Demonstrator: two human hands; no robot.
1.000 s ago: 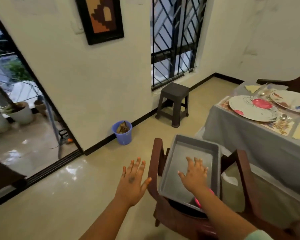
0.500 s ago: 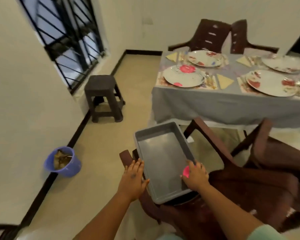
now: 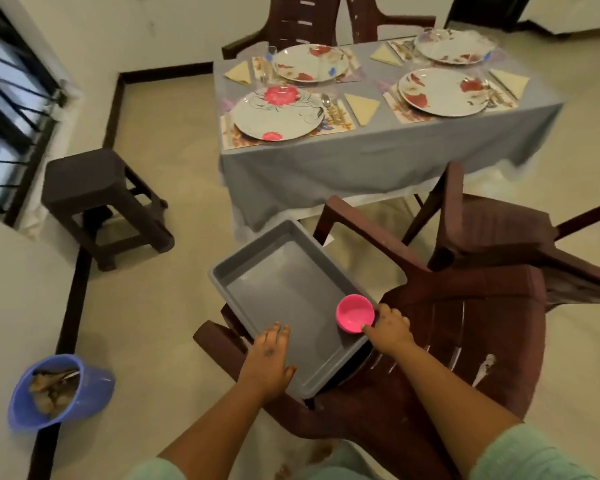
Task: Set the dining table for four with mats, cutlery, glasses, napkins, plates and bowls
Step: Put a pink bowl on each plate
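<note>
A grey plastic tray (image 3: 257, 271) lies on the seat of a brown chair (image 3: 465, 341) in front of me. My right hand (image 3: 390, 330) holds a small pink bowl (image 3: 355, 312) by its near side, over the tray's right rim. My left hand (image 3: 269, 362) rests flat on the tray's near left corner, fingers straight. Beyond, the dining table (image 3: 378, 157) with a grey cloth carries several floral plates (image 3: 278, 116), patterned mats, yellow folded napkins (image 3: 362, 107), cutlery and a glass (image 3: 272, 53).
A second brown chair (image 3: 492, 226) stands to the right of the tray chair, and more chairs (image 3: 305, 22) sit behind the table. A dark stool (image 3: 97, 199) stands by the barred window at left. A blue bucket (image 3: 59, 389) sits on the floor lower left.
My view swung right and down toward the table. My right hand lifted the pink bowl from beside the tray into view. My left hand slid onto the tray's corner.
</note>
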